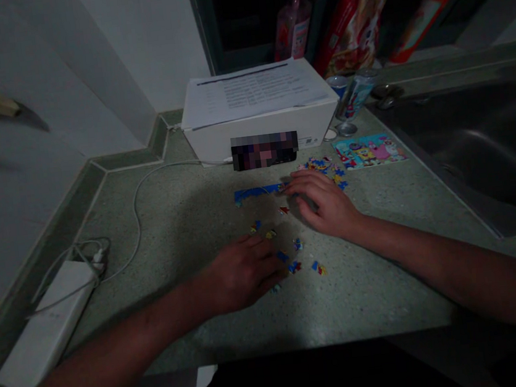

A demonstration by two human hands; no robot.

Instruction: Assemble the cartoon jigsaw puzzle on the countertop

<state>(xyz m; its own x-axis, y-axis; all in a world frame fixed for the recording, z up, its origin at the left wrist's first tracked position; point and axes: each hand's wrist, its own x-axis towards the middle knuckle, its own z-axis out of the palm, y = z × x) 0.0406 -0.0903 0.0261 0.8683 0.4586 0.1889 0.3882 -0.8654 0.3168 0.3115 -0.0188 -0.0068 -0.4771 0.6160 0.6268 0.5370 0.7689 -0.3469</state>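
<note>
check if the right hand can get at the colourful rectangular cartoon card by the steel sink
Likely yes: only loose blue-and-yellow puzzle pieces and speckled green countertop lie between the right hand and the card.

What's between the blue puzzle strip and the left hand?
In the head view, at least two small loose pieces lie on the counter between the blue strip and the left hand.

Free counter (186,217) between white cable (136,210) and loose puzzle pieces (298,244), white box (212,138) a barrier behind.
</note>
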